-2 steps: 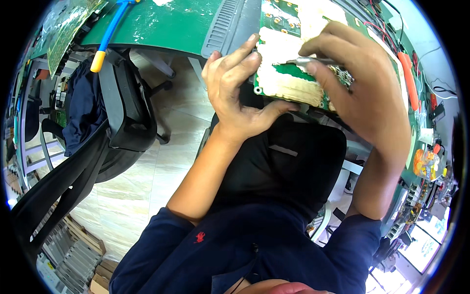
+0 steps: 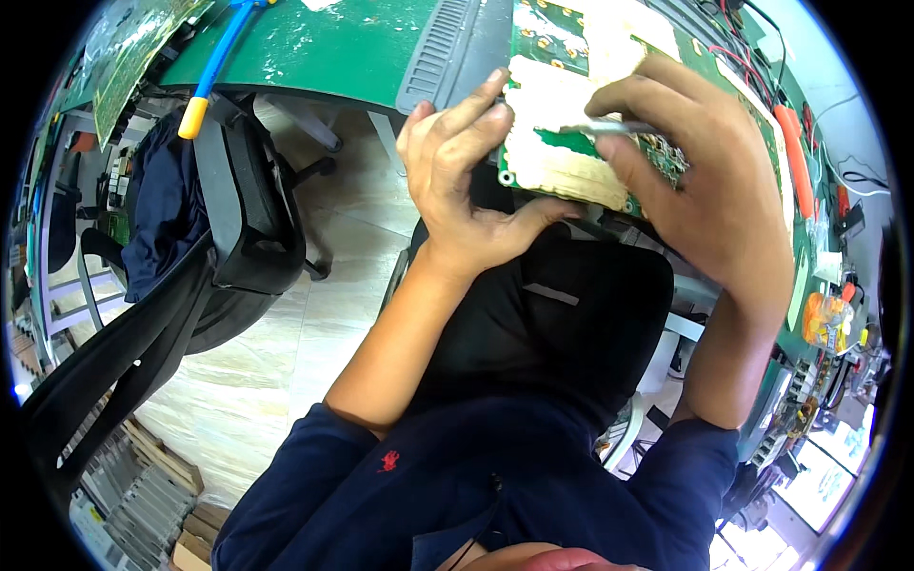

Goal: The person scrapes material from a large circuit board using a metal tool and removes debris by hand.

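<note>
A green circuit board (image 2: 543,29), partly covered by a thick cream-coloured layer (image 2: 562,173), lies tilted at the top of the view. My left hand (image 2: 466,176) grips its near left corner, the fingers along the left edge and the thumb beneath the near edge. Between thumb and fingers, my right hand (image 2: 700,157) pinches a slim silvery metal tool (image 2: 614,126); its exact kind does not show. The tool's tip rests over the cream layer, beside a bare green patch (image 2: 566,141). Some components on the board are partly hidden by my right hand.
The green workbench (image 2: 324,52) carries a grey ridged tray (image 2: 440,52). A blue-handled tool with a yellow end (image 2: 193,116) juts over the bench edge. Orange-handled tool (image 2: 793,157), wires and small parts lie at right. A black chair (image 2: 252,238) stands at left.
The metal tool in my right hand has shifted slightly right and turned flatter. The board and my left hand have moved slightly right.
</note>
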Motion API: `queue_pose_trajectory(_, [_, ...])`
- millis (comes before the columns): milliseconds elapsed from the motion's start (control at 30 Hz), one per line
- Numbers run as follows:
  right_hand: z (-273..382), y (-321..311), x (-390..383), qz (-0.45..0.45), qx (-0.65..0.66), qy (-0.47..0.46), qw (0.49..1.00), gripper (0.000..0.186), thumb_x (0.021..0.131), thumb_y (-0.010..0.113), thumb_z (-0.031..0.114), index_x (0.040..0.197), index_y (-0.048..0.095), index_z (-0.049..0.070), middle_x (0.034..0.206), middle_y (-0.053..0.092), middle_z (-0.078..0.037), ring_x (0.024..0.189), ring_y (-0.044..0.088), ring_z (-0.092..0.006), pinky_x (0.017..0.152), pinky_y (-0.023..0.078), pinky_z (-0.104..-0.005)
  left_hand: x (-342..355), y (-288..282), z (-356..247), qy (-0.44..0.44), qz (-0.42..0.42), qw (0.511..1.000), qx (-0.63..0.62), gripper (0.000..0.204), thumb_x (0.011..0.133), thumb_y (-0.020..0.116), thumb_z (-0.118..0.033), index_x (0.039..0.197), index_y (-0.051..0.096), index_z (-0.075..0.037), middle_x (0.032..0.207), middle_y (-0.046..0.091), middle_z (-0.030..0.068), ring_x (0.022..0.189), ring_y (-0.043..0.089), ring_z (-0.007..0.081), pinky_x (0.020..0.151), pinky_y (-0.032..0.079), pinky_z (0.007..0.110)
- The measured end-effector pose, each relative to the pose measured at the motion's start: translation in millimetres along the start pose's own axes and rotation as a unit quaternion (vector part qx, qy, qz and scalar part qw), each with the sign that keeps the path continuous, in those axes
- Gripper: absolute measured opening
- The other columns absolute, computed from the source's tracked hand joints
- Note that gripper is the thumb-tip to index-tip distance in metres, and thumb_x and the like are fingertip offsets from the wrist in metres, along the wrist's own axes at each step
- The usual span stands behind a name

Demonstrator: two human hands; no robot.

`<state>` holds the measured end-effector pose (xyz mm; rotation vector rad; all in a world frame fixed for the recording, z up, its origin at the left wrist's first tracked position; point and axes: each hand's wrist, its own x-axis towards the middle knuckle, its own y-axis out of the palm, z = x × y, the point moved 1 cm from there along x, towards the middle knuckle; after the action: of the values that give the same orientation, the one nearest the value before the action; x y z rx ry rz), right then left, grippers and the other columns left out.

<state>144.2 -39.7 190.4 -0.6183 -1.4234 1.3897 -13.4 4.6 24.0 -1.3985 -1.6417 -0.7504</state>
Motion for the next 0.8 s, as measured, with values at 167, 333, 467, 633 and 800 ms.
queue_pose_trajectory(167, [-10.1, 3.4, -14.5, -0.032, 0.033, 0.106, 0.993, 0.022, 0.079, 0.077, 0.007, 0.097, 0.068, -0.002, 0.085, 0.061, -0.011, 0.077, 0.062, -0.0221, 0.071, 0.048, -0.0312, -2.3, 1.6, -3.8, -0.01, -0.002, 1.0, 0.006, 0.085, 0.061, 0.088, -0.057, 0.125, 0.057, -0.011, 0.132, 0.067, 0.0132, 0.11, 0.063, 0.0228, 0.106, 0.031, 0.045])
queue_pose_trajectory(333, [2.0, 5.9, 0.9, -0.027, 0.042, 0.038, 0.998, 0.023, 0.077, 0.08, 0.006, 0.096, 0.069, -0.002, 0.084, 0.061, -0.007, 0.075, 0.06, -0.0167, 0.07, 0.046, -0.0263, -2.2, -0.9, -5.5, -0.021, 0.0, 1.0, 0.007, 0.084, 0.06, 0.088, -0.058, 0.124, 0.058, -0.011, 0.134, 0.066, 0.012, 0.109, 0.062, 0.0228, 0.108, 0.03, 0.045])
queue_pose_trajectory(467, [-6.0, 17.4, 8.5, -0.013, 0.113, 0.028, 0.993, 0.021, 0.076, 0.079, 0.004, 0.094, 0.07, -0.001, 0.086, 0.065, -0.008, 0.076, 0.063, -0.0192, 0.067, 0.048, -0.0281, -1.8, -0.8, -5.5, -0.032, 0.0, 0.999, 0.001, 0.081, 0.062, 0.087, -0.059, 0.122, 0.06, -0.011, 0.133, 0.066, 0.0114, 0.108, 0.062, 0.0232, 0.108, 0.031, 0.045])
queue_pose_trajectory(633, [-5.3, 20.6, 9.1, -0.026, 0.065, -0.011, 0.997, 0.016, 0.078, 0.073, 0.001, 0.093, 0.07, 0.001, 0.088, 0.066, -0.009, 0.078, 0.066, -0.0244, 0.068, 0.05, -0.0323, -1.1, 0.8, -6.7, -0.033, -0.007, 0.999, 0.002, 0.08, 0.063, 0.085, -0.06, 0.121, 0.061, -0.011, 0.133, 0.066, 0.011, 0.108, 0.061, 0.0233, 0.108, 0.031, 0.046])
queue_pose_trajectory(800, [-2.3, 27.2, 5.8, -0.052, 0.027, -0.007, 0.998, 0.016, 0.078, 0.071, 0.004, 0.094, 0.069, 0.006, 0.092, 0.065, -0.008, 0.08, 0.066, -0.0315, 0.069, 0.053, -0.0389, -2.1, 2.6, -7.3, -0.032, -0.008, 0.999, 0.004, 0.081, 0.062, 0.085, -0.061, 0.122, 0.061, -0.011, 0.133, 0.066, 0.0111, 0.107, 0.061, 0.023, 0.108, 0.031, 0.046])
